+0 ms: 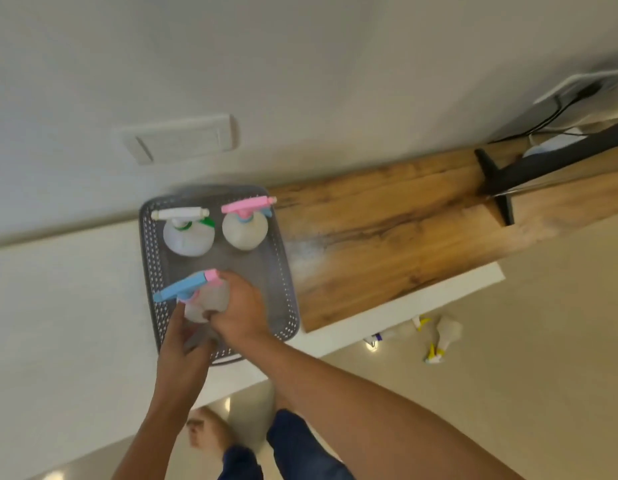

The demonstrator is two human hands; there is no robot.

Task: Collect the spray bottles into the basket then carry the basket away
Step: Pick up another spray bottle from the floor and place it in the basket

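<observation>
A: Where is the basket (155,271)?

B: The grey perforated basket sits on the white counter (65,323), its right wall next to a wooden board (387,237) that lies on the same counter.

A: What is inside the basket?

B: Two spray bottles stand upright along the basket's far wall. The white-headed bottle (187,233) is in the far left corner, with a bit of green showing at its neck. The pink-headed bottle (245,225) stands just beside it in the far right corner. They are close together but do not seem to touch.

A: And the hands?

B: Both are over the near half of the basket, on a third bottle, the blue-headed bottle (196,296), whose nozzle points toward the basket's left wall and carries a pink tip. The right hand (240,308) has its fingers curled round the clear body of that bottle. The left hand (182,348) reaches in from below at the bottle's underside; its fingers (178,315) touch the bottle, but blur hides whether they are wrapped round it.

A: Anything beyond the basket?

B: On the floor, past the basket's right side and beyond the counter's edge, lie two more spray bottles (442,337) with yellow triggers, on their sides. Farther right along the wooden board stands a black stand (498,178). On the wall behind the basket is a white switch plate (179,138).
</observation>
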